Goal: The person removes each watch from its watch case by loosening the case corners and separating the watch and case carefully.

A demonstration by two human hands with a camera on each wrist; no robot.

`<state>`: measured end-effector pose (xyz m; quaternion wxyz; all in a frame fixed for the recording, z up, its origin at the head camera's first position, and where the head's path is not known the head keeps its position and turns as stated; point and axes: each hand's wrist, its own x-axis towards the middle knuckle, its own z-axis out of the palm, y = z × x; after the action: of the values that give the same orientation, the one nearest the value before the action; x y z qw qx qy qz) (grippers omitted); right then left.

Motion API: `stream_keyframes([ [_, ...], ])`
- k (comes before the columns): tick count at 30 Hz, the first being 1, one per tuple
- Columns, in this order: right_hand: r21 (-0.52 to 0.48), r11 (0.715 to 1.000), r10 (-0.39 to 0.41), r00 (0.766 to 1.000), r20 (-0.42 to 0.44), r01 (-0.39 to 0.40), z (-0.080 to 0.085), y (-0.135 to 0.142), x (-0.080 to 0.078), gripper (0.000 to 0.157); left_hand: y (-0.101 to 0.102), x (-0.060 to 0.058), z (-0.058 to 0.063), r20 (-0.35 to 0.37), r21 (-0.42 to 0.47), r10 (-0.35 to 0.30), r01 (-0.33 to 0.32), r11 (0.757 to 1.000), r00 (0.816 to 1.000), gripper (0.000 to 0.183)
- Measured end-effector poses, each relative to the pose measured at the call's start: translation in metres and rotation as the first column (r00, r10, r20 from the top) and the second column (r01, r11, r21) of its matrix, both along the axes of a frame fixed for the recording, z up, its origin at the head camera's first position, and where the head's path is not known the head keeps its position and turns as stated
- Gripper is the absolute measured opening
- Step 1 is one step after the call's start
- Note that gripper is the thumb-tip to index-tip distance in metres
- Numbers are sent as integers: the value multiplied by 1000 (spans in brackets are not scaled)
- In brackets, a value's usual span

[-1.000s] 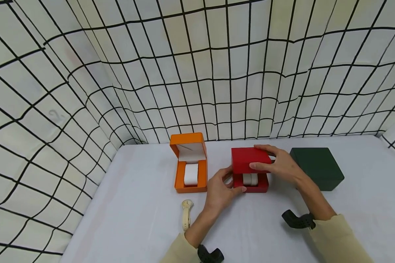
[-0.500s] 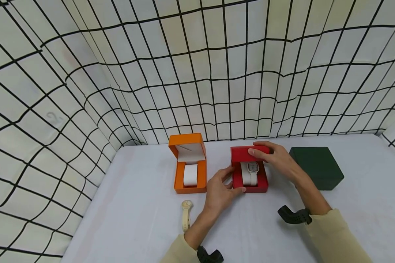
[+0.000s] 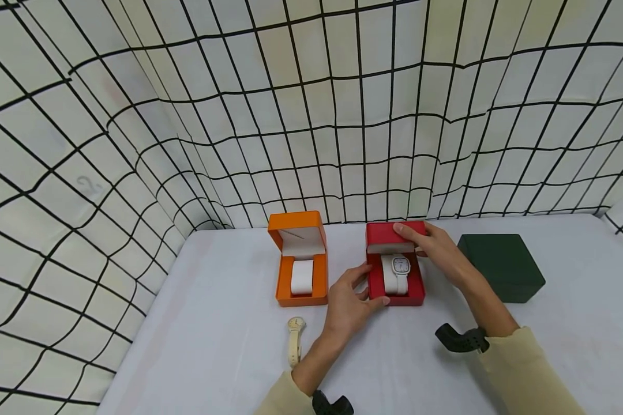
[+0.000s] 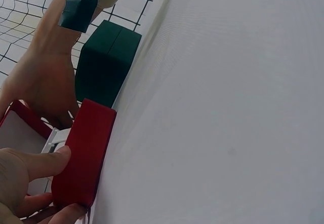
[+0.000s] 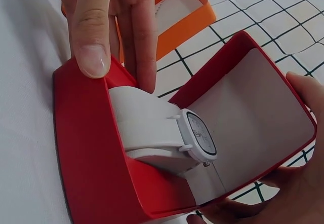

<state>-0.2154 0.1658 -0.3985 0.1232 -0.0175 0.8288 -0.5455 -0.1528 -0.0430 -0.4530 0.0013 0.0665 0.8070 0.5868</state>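
A red watch box (image 3: 416, 295) stands with its lid (image 3: 380, 233) tilted up and back. Inside, a white watch (image 5: 198, 133) with a square-looking dial wraps a white cushion (image 5: 142, 107). My left hand (image 3: 349, 302) grips the box base from its left side, thumb (image 5: 92, 59) over the front rim and fingers along the side. With its thumb on the outer face and fingers around the right edge, my right hand (image 3: 442, 253) holds the lid. A cream watch (image 3: 295, 340) lies flat on the table, beside my left forearm.
Left of the red box stands an orange watch box (image 3: 285, 298), lid raised, with a bare white cushion (image 3: 302, 278) inside. A dark green box (image 3: 498, 262) sits at the right, near my right forearm. White cloth with black grid lines (image 3: 342, 144) rises behind the white table (image 3: 202, 323).
The red box's lid has swung up and backward with my right hand, uncovering the white watch. My left hand stays at the base.
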Motion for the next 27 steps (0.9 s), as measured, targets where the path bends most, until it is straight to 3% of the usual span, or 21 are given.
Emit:
stream_keyframes([
  [6,-33,999,-19,995,-96,16,-2,-3,-2,73,0,1,-1,12,16,-4,4,1000,1000,73],
  [12,-44,998,-58,965,-257,48,-2,-5,-2,54,-1,1,-1,5,2,-1,1,1000,1000,72],
  [22,-86,995,-83,909,-408,52,-7,-2,-4,45,-1,3,1,-3,-4,-2,2,1000,1000,71],
  [27,-112,994,-65,900,-430,18,-8,0,-5,46,0,3,1,-10,-20,-1,1,1000,1000,71],
])
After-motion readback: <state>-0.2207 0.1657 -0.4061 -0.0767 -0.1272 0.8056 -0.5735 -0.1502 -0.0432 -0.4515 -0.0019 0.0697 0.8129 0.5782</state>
